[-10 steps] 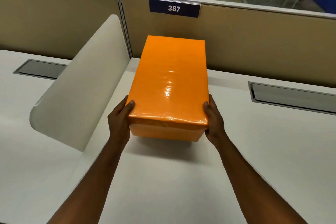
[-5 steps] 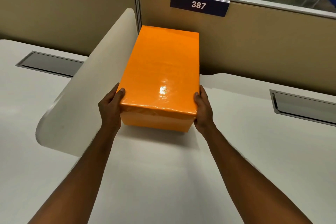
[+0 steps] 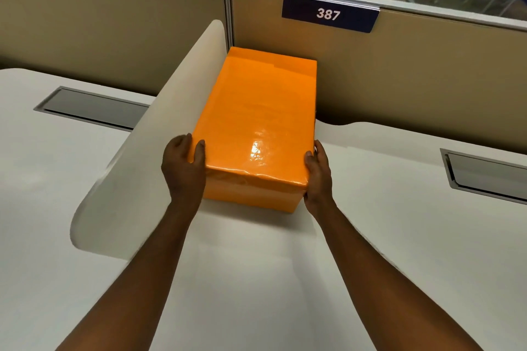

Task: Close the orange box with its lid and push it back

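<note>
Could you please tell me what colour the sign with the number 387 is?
The sign is dark navy blue with white digits, seen clearly in the head view.

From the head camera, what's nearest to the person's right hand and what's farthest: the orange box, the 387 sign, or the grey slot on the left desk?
1. Orange box: the right hand grips its near right corner.
2. 387 sign: on the partition behind the box, up and back.
3. Grey slot: far left, beyond the white divider.
</note>
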The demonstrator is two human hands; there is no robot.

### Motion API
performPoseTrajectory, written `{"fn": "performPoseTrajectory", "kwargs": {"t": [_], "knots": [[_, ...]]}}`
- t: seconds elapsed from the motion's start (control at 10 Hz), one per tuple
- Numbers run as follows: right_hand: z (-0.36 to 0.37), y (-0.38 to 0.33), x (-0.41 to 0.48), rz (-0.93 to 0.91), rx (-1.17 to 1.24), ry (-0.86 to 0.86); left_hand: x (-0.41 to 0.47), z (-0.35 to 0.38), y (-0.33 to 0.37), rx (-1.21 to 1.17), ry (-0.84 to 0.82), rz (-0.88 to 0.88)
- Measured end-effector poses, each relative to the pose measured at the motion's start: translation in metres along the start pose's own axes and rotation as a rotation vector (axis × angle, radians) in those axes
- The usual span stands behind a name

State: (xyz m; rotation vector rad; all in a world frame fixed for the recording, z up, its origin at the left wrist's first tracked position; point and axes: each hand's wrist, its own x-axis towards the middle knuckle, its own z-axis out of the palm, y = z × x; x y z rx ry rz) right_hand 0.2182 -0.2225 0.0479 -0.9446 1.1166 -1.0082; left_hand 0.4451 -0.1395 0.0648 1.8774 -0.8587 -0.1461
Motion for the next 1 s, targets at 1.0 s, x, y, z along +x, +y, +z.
{"fn": "performPoseTrajectory", "kwargs": {"t": [1.0], "knots": [[-0.069,-0.029,-0.051,-0.087,-0.968,0.210,-0.143,0.030,0.094,0.349,-0.509,0.507]]}}
